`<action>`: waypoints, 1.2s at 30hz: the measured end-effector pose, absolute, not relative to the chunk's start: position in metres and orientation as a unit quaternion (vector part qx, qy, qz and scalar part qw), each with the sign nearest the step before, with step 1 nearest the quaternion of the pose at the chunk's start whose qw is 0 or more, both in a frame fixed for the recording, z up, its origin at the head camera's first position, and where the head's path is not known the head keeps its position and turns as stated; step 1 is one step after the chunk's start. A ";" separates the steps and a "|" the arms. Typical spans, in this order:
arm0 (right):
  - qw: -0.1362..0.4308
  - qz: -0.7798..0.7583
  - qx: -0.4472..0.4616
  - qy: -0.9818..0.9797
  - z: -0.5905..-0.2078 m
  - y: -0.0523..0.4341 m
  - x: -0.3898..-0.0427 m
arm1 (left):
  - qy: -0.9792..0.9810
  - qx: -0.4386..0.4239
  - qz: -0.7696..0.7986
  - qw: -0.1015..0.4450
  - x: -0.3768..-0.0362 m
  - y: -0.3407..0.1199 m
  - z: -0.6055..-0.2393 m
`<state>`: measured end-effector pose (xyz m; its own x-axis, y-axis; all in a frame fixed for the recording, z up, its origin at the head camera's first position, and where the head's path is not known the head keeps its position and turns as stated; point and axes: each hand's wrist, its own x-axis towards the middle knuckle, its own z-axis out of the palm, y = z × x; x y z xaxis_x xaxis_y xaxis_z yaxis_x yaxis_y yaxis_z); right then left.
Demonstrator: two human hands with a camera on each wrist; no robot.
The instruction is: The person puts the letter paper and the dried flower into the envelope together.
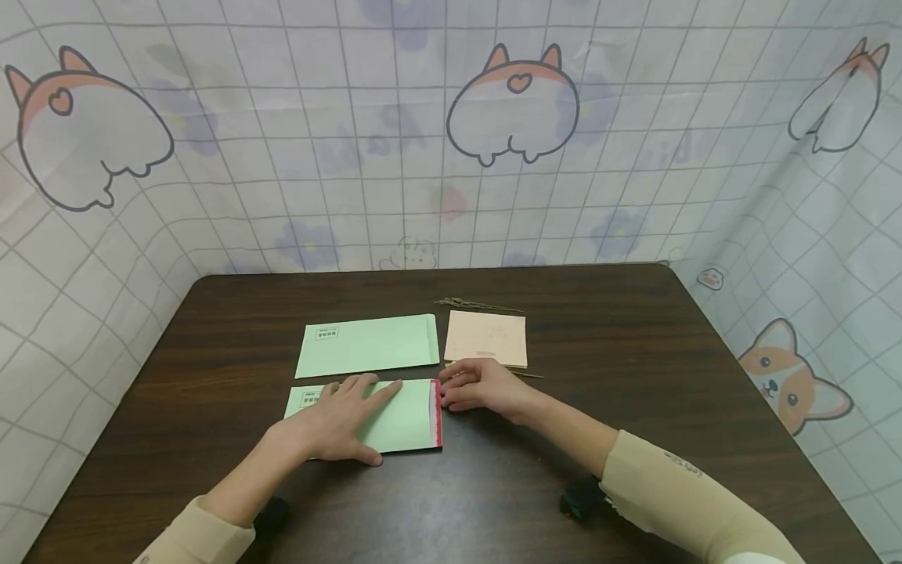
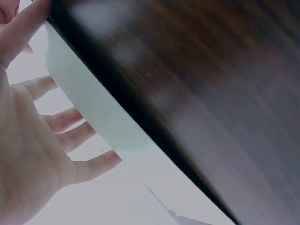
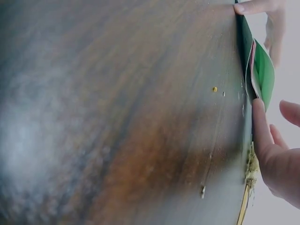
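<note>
Fingers of both hands, left hand (image 1: 337, 423) and right hand (image 1: 485, 389), press the green envelope (image 1: 405, 419)

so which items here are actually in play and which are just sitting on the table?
In play:
- near light-green paper envelope with a red strip along its flap
- left hand, pressing flat on it
- right hand, fingertips at the flap end

Lying about:
- second light-green paper envelope
- pale peach paper card
- thin dried stem
- dark wooden table

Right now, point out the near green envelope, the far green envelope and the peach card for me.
near green envelope (image 1: 405, 419), head view, bare face beside its red strip
far green envelope (image 1: 369, 345), head view, middle of its face
peach card (image 1: 486, 338), head view, centre of its top
</note>
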<state>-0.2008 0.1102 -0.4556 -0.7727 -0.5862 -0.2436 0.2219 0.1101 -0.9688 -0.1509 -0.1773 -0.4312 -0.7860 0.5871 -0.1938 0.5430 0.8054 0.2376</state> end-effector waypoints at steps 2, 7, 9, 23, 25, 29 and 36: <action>0.311 -0.656 -0.134 0.675 -0.455 0.109 -0.201 | 0.942 0.301 0.083 0.127 -0.151 -0.177 -0.431; 0.313 -0.662 -0.139 0.667 -0.455 0.108 -0.201 | 0.942 0.300 0.082 0.124 -0.151 -0.177 -0.432; 0.313 -0.665 -0.141 0.664 -0.455 0.107 -0.200 | 0.943 0.299 0.083 0.124 -0.151 -0.177 -0.432; 0.332 -0.666 -0.146 0.652 -0.455 0.103 -0.201 | 0.942 0.298 0.081 0.131 -0.151 -0.176 -0.431; 0.336 -0.667 -0.144 0.650 -0.455 0.103 -0.200 | 0.942 0.297 0.082 0.134 -0.151 -0.176 -0.431; 0.341 -0.666 -0.146 0.647 -0.454 0.103 -0.200 | 0.942 0.295 0.081 0.136 -0.151 -0.176 -0.431; 0.342 -0.663 -0.153 0.648 -0.453 0.108 -0.199 | 0.943 0.294 0.077 0.136 -0.152 -0.177 -0.432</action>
<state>-0.1992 0.1075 -0.4531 -0.7190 -0.6517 -0.2416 0.2563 0.0746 -0.9637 -0.1525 -0.1766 -0.4324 -0.7902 0.5754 -0.2109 0.5338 0.8153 0.2246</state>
